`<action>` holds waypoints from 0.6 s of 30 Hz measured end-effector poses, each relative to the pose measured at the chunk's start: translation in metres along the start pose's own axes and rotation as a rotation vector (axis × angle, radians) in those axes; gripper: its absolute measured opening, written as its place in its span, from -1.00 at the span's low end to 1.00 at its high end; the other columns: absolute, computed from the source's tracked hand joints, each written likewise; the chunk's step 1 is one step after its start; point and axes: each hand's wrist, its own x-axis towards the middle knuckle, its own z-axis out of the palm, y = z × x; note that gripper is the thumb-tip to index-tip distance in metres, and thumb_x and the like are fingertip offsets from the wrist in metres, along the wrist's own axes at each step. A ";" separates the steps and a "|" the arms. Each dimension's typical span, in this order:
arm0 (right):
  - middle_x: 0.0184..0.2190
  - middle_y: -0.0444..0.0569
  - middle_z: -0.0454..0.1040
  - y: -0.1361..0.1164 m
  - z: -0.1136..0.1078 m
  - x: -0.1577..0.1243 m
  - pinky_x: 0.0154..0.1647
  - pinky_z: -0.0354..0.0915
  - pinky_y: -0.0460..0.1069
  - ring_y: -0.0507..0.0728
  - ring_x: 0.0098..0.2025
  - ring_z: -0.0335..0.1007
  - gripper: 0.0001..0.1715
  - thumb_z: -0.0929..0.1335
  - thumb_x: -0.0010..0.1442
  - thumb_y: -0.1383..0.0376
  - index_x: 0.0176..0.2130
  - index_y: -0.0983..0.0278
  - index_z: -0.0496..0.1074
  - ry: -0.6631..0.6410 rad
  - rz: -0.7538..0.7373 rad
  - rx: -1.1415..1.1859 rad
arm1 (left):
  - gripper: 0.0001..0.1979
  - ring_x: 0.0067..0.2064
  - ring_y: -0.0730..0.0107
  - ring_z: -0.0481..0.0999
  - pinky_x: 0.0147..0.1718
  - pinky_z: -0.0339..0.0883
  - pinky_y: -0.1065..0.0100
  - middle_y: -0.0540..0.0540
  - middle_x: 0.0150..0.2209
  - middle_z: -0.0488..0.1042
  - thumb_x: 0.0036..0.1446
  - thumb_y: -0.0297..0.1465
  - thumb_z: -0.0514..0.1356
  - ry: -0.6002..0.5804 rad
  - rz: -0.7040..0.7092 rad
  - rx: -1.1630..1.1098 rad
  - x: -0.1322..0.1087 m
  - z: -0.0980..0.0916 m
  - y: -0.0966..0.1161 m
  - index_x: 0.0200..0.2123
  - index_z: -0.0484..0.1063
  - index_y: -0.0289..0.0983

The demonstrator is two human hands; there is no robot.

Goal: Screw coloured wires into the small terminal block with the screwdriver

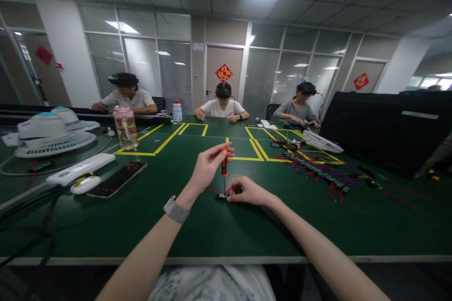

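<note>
My left hand (207, 169) pinches the orange and black handle of a small screwdriver (224, 162), held upright with its tip down on a small circuit board (222, 195) on the green table (226, 230). A grey watch band sits on that wrist. My right hand (249, 191) rests on the table with its fingers closed on the right end of the board, holding it in place. A thin red wire runs from the board to the left.
A pile of small boards with red and blue wires (318, 171) lies at the right. A phone (118, 178), white devices, a fan (52, 138) and a pink bottle (126, 127) stand at the left. Three people sit at the far side. A black case (388, 127) stands far right.
</note>
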 end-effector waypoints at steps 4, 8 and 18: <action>-0.51 -0.15 0.40 -0.002 0.000 -0.001 -0.43 0.18 -0.11 0.00 -0.47 0.29 -0.80 0.44 -0.03 0.30 -0.32 0.34 0.51 0.003 0.009 -0.028 | -0.68 -0.30 0.39 0.49 -0.28 0.40 0.35 -0.12 -0.26 0.50 0.03 -0.28 0.27 0.107 0.035 0.169 -0.002 0.000 -0.001 -0.15 0.51 -0.31; -0.51 -0.15 0.41 -0.001 0.001 -0.001 -0.44 0.18 -0.11 -0.01 -0.47 0.29 -0.79 0.45 -0.04 0.29 -0.33 0.34 0.50 0.011 0.005 -0.043 | -0.72 -0.13 0.36 0.46 -0.17 0.37 0.37 -0.15 -0.07 0.41 0.15 -0.30 0.14 0.121 0.135 0.287 -0.002 0.001 -0.001 -0.11 0.52 -0.25; -0.51 -0.15 0.40 -0.002 0.001 -0.001 -0.43 0.17 -0.11 -0.01 -0.47 0.28 -0.78 0.44 -0.04 0.30 -0.33 0.35 0.50 0.010 0.017 -0.050 | -0.73 -0.29 0.42 0.47 -0.30 0.39 0.41 -0.11 -0.23 0.47 0.07 -0.32 0.23 0.146 0.098 0.239 0.000 0.001 -0.002 -0.16 0.53 -0.28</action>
